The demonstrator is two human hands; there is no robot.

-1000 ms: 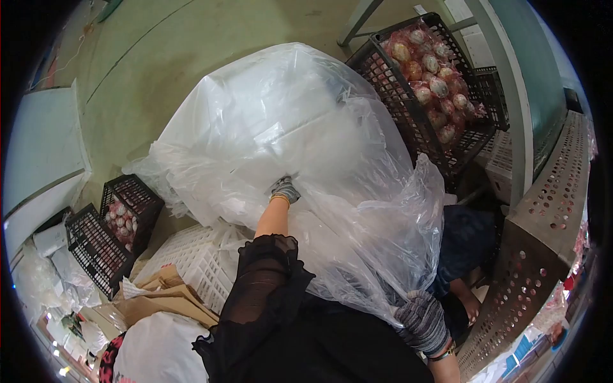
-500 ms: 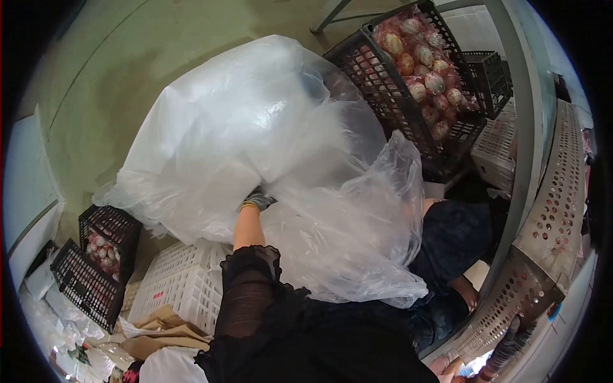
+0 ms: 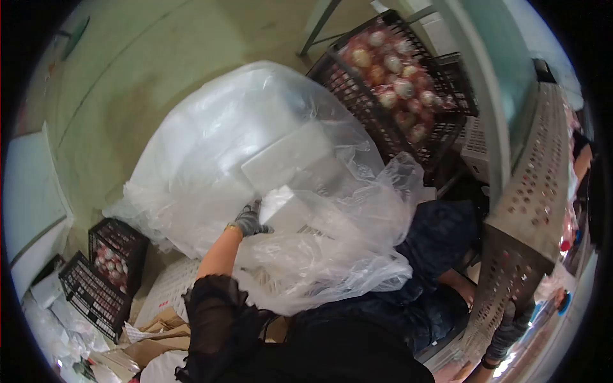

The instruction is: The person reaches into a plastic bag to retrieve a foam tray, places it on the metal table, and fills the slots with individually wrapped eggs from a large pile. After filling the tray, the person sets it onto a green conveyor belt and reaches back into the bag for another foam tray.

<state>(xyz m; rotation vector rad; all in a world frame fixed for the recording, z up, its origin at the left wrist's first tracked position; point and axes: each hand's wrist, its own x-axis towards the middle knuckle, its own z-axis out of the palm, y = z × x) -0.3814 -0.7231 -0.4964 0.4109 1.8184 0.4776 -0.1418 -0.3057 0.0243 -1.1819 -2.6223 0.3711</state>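
Observation:
My left hand (image 3: pixel 250 220), in a grey glove, reaches into the opening of a large clear plastic bag (image 3: pixel 191 147). Its fingers are closed at the left end of a white rectangular piece (image 3: pixel 285 207), whose material I cannot make out. Just above lies a larger flat white slab (image 3: pixel 290 163) in the bag. Loose, crumpled film (image 3: pixel 332 262) spreads below and right of the hand, over my lap. My right hand is not in view.
Black crates of wrapped round fruit stand at upper right (image 3: pixel 377 105) and lower left (image 3: pixel 96 293). White crate (image 3: pixel 169 290) and cardboard (image 3: pixel 159 332) lie near my left arm. Metal frame (image 3: pixel 479 70) and perforated metal panels (image 3: pixel 536 172) run along the right. Another person's gloved hand (image 3: pixel 511 325) is at lower right.
My left hand has come back out of the bag's folds, slightly left and down, and more of it shows. The white slab and piece have become visible. The view has shifted.

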